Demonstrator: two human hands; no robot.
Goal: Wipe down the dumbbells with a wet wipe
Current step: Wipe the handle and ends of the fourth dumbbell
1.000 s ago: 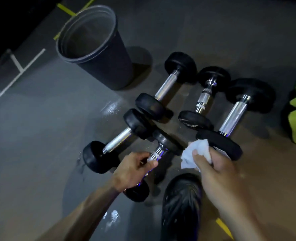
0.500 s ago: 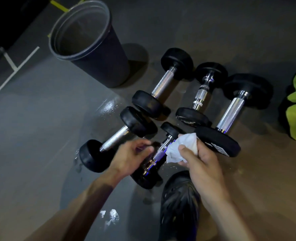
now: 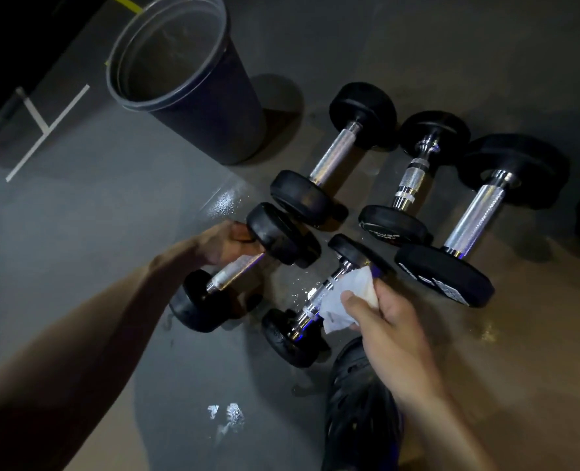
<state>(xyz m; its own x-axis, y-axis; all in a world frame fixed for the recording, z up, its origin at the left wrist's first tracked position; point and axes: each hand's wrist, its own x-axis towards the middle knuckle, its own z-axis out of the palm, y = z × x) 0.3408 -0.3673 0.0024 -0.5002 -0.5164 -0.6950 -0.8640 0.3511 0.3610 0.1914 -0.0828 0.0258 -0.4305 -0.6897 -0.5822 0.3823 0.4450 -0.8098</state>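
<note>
Down low, right hand [image 3: 392, 329] curled, thumb and fingers pinching a crumpled white wet wipe [image 3: 344, 302], pressed against the chrome handle of the small near dumbbell [image 3: 319, 297]. Long axis of that dumbbell running from about 7 o'clock up to 1 o'clock, near head by the black shoe [image 3: 360, 413], far head just past the wipe.

Left hand [image 3: 229, 244], at 9 o'clock of the wipe, wrapped around the upper end of the handle of a second dumbbell [image 3: 248, 266], fingers curled tight beside its far head. Same slant here, 7 to 1 o'clock, near head lower left and apparently raised a little off the floor, though hard to tell for sure.

Further out, at 12 to 2 o'clock, three more on the grey floor [image 3: 77, 232], all on roughly the same diagonal: a plain-handled dumbbell [image 3: 336, 154], a collared adjustable dumbbell [image 3: 414, 178] just beside it, and the largest dumbbell [image 3: 482, 219] farthest right, its near head bearing white lettering too blurred to read.

Up at 11 o'clock, a dark round bin [image 3: 213, 107], upright, mouth open, interior dim, nothing discernible inside. Wet patches [image 3: 225, 202] glinting between bin and dumbbells, more near the shoe.
</note>
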